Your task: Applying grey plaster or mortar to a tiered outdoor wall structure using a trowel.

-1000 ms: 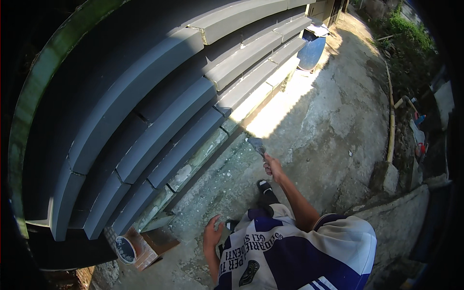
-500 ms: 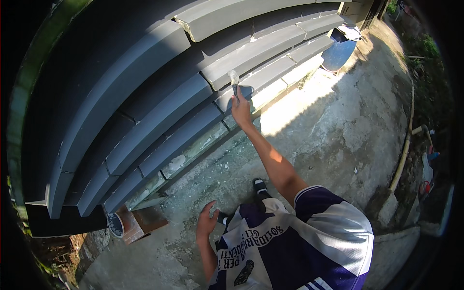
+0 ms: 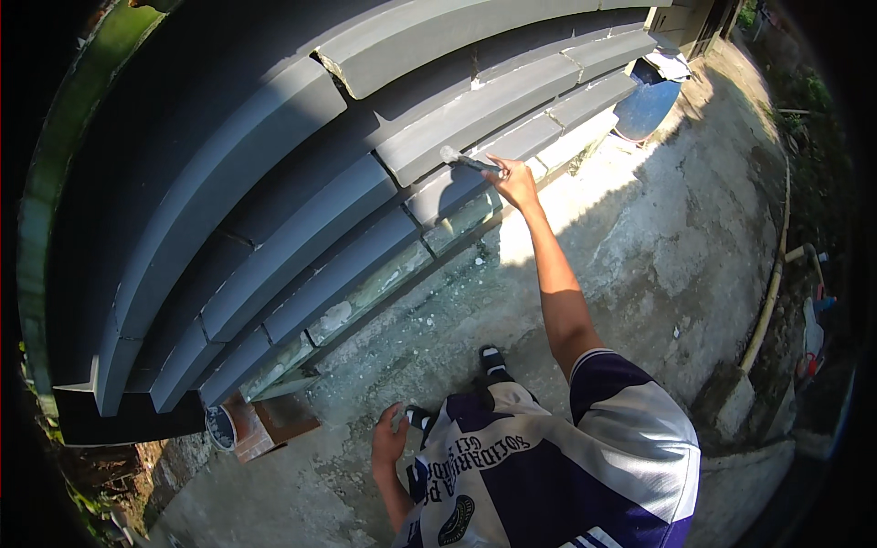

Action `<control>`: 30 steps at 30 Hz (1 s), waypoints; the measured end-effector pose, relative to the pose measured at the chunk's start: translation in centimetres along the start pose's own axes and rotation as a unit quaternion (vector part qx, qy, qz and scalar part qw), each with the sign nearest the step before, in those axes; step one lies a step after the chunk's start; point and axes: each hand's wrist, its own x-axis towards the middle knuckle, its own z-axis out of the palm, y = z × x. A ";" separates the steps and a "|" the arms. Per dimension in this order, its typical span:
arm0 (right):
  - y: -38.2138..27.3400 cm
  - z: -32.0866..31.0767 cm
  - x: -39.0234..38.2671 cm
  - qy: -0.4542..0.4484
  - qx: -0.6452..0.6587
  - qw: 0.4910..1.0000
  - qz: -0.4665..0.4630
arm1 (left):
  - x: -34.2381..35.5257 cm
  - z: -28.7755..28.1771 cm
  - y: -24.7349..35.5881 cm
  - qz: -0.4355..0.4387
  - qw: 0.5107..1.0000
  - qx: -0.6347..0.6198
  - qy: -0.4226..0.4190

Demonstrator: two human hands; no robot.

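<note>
Brush (image 3: 471,163) and right hand (image 3: 516,184) have shifted rightward, the brush now pointing left; fingers close around its handle, its tip at a sunlit grey ledge (image 3: 512,110). Left hand (image 3: 390,442), half-open, seemingly empty, hangs near the bucket (image 3: 219,427).

**Room rightward, blocked leftward**

Grey ledges (image 3: 301,254) bar us just left of our right hand (image 3: 515,184); to its right, over the concrete ground (image 3: 630,283), we can pass. A blue barrel (image 3: 645,108) stands ahead, a brown box (image 3: 300,429) left of our left hand (image 3: 389,443). Clutter (image 3: 811,336) probably blocks the dim right edge.
</note>
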 end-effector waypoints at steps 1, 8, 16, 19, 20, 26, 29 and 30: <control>0.5 -0.9 0.4 0.030 -0.010 0.999 0.012 | -0.1 0.0 0.1 -0.006 1.000 -0.009 0.004; -1.9 -0.9 1.3 0.201 0.105 0.971 0.079 | -0.5 0.3 0.8 0.017 1.000 -0.005 0.016; -5.3 -1.1 -3.4 -0.175 -0.028 0.975 -0.134 | 1.1 0.2 0.4 0.019 1.000 0.010 -0.008; -8.0 -2.0 -1.1 0.025 0.008 0.985 -0.169 | 1.6 -0.5 1.5 0.051 0.999 0.011 0.000; -9.5 -2.3 -0.4 0.023 0.010 0.985 -0.171 | 1.6 -0.5 1.4 0.049 0.999 0.010 0.002; -12.6 5.4 2.2 0.073 -0.286 0.945 -0.139 | 2.0 0.0 2.0 0.070 0.997 0.025 0.016; -15.6 8.2 -1.4 -0.022 -0.223 0.952 -0.207 | 1.8 0.1 2.5 0.063 0.998 0.000 0.016; -16.7 7.4 -2.5 -0.085 -0.198 0.948 -0.237 | 1.6 0.1 2.6 0.064 0.998 -0.004 0.021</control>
